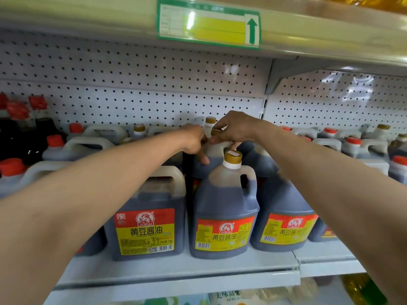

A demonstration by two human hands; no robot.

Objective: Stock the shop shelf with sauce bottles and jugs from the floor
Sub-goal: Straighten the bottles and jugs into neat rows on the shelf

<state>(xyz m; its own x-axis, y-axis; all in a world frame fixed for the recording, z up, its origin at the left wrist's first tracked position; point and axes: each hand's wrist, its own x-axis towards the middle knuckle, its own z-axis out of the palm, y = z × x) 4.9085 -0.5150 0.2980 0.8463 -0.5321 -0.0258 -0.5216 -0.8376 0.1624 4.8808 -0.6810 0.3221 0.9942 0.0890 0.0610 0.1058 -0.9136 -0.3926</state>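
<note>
Both hands seating a back-row jug [217,156]: right hand [233,128] pinching its cap, left hand [195,142] pressing its shoulder; next, straighten it

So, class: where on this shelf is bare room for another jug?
Bare shelf board runs along the front edge, ahead of the front jugs. Behind them the rows stand packed; both the left hand and right hand work on a second-row jug.

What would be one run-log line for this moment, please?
stage: placing | left hand: touches second-row jug | right hand: holds its handle | front jug: upright on shelf
</note>
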